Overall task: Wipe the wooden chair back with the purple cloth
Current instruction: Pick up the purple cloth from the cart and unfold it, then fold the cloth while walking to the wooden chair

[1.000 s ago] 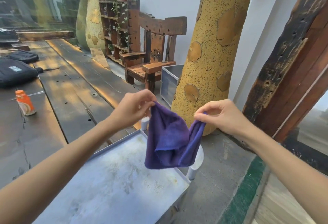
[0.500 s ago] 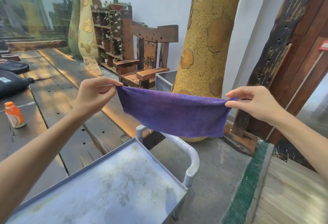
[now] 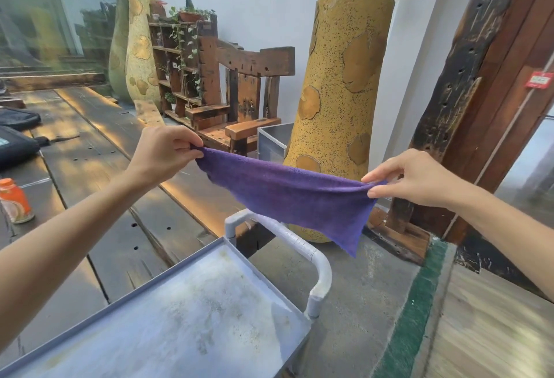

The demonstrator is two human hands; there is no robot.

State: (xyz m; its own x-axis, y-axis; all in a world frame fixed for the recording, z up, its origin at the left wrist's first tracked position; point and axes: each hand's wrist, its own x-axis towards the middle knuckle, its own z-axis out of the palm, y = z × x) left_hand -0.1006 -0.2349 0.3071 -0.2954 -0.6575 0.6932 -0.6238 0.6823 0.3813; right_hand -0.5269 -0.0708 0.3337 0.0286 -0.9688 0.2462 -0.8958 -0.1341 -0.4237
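Purple cloth (image 3: 287, 194) stretched sideways between left hand (image 3: 165, 152) and right hand (image 3: 416, 178).

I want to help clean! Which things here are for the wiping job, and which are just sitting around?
For the job: purple cloth, left hand, right hand, wooden chair.

Just sitting around: orange bottle, big yellow vase, metal cart, plant shelf, black bags.
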